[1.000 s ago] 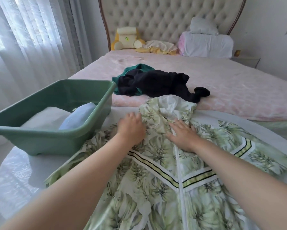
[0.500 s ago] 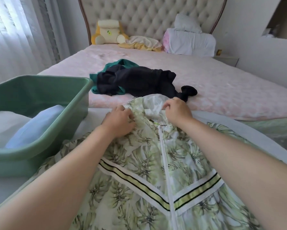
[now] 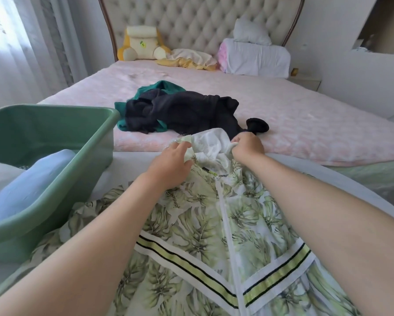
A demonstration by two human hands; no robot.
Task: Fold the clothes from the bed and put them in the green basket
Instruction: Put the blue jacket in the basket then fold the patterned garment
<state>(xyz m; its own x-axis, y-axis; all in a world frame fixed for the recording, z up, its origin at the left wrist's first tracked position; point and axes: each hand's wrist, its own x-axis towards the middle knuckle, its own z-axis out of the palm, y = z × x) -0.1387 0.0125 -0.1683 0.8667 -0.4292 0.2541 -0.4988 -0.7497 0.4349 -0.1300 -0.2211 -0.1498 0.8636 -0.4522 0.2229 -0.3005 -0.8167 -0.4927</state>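
Your left hand [image 3: 172,164] flat on, right hand [image 3: 248,147] pinching the hood of the leaf-print zip jacket [image 3: 214,224], near, right of green basket [image 3: 54,192]: smooth hood flat before folding.

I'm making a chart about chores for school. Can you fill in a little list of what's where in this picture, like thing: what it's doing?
left hand: flat on the leaf-print jacket, by its collar
right hand: pinching the jacket's white hood
jacket: spread out, zipped up, not yet folded
green basket: left of jacket, holds light blue folded cloth
black garment: crumpled on the pink bed
teal garment: under the black one
plush toy: at the headboard
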